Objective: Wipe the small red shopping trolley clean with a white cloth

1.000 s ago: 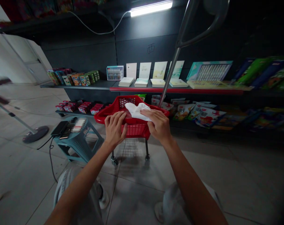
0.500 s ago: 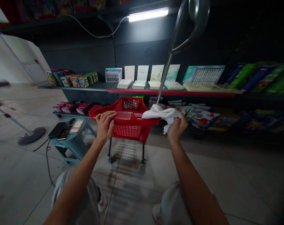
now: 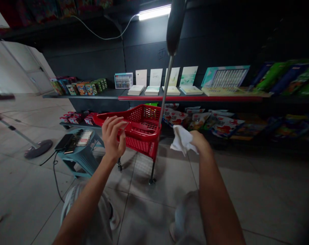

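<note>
The small red shopping cart (image 3: pixel 140 144) stands in front of me, turned at an angle, with a tall metal pole (image 3: pixel 165 88) rising from its right side. My left hand (image 3: pixel 114 136) is at the left end of the cart's handle, fingers bent and slightly apart, with nothing held in them. Whether its fingertips touch the handle I cannot tell. To the right of the cart, my right hand (image 3: pixel 199 140) grips a white cloth (image 3: pixel 182 139), which hangs crumpled in the air, apart from the cart.
A blue-grey plastic stool (image 3: pixel 80 154) with a black device and a cable stands at left, near a round-based stand (image 3: pixel 38 149). Behind the cart, a dark shelf (image 3: pixel 98 96) carries books (image 3: pixel 156 78) and boxes; snack bags (image 3: pixel 224 126) lie below. A lit tube lamp (image 3: pixel 154 13) hangs above.
The cart has swung round, its right side coming nearer, and the pole has shifted left. The cloth has come off the handle with my right hand. My left hand's fingers have lifted.
</note>
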Demonstrator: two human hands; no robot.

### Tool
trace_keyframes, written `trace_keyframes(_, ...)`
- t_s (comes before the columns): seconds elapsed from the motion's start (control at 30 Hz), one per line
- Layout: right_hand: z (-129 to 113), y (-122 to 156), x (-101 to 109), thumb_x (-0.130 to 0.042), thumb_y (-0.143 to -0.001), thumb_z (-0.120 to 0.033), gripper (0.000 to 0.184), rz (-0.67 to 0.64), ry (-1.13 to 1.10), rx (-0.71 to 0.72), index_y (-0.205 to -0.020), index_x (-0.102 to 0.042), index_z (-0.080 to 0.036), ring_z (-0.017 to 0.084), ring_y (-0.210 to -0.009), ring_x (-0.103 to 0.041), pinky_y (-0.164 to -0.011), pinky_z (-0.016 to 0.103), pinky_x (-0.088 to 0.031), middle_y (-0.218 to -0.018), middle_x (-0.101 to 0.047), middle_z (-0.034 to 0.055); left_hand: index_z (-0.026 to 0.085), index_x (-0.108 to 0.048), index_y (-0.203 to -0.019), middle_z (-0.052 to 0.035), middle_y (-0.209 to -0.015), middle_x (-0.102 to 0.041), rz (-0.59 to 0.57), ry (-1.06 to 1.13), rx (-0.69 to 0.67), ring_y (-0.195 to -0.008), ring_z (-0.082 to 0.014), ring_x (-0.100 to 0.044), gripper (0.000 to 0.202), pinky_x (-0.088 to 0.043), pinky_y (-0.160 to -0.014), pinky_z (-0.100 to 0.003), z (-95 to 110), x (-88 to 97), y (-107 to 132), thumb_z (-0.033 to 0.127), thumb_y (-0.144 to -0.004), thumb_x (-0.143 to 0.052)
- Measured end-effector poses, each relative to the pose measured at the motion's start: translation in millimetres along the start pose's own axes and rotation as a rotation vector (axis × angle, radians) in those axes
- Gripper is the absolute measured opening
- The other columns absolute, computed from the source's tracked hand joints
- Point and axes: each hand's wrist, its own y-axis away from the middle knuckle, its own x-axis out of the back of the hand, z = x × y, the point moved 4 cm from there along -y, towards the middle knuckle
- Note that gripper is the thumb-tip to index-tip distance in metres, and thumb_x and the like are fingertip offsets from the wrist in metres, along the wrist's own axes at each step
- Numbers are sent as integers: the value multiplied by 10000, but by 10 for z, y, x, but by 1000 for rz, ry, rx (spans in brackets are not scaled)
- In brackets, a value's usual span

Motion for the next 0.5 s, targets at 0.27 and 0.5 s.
trace_keyframes(0.27, -64, 38, 245, -486, -883, -281, 364, -109, -87, 14, -960, -768, -65, 274, -823, -716, -663, 306, -501, -870, -752, 186, 232, -586, -1358, -99, -1346, -659, -322, 51, -134, -1295, -268, -549, 416, -334, -1178, -507, 628, -330, 189, 306, -956, -508)
trace_keyframes(0.5, -1313, 902, 535, -400, -1011, -455, 474, 266, -738, 691, -1328, -634, -192, 265, -1109, -675, -906, 359, -561, -1206, -726, 99, 224, -664, -1137, -73, -1056, -723, -235, 72, -85, -1035, -251, -609, 271, -373, -1053, -489, 421, -415, 235, 374, -950, -540)
